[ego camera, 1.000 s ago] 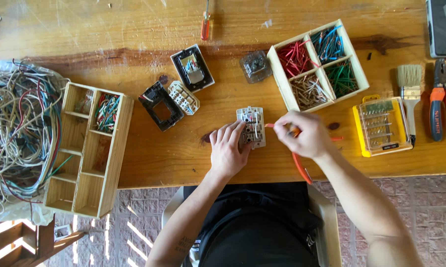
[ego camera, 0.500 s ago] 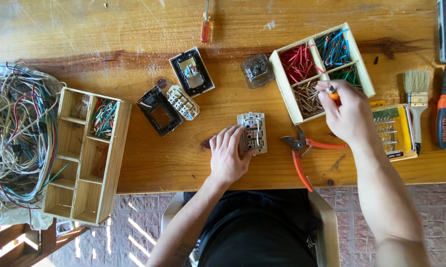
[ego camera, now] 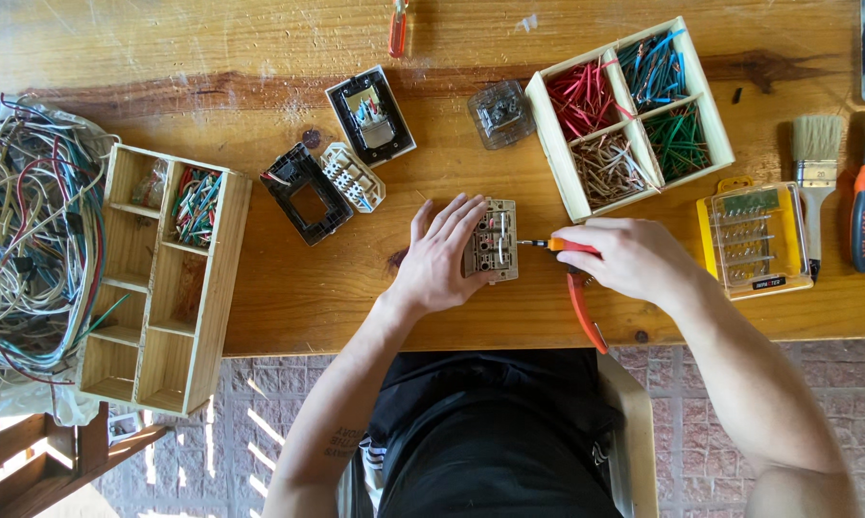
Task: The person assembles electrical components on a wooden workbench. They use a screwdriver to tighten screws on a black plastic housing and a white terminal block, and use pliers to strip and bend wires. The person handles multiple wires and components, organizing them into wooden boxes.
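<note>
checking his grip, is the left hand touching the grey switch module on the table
Touching. The head view shows the left hand with its fingers laid flat across the left side of the grey switch module, no gap between them.

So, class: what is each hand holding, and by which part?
The right hand grips a small screwdriver by its orange handle. The left hand presses flat on the switch module, fingers on its left edge.
</note>
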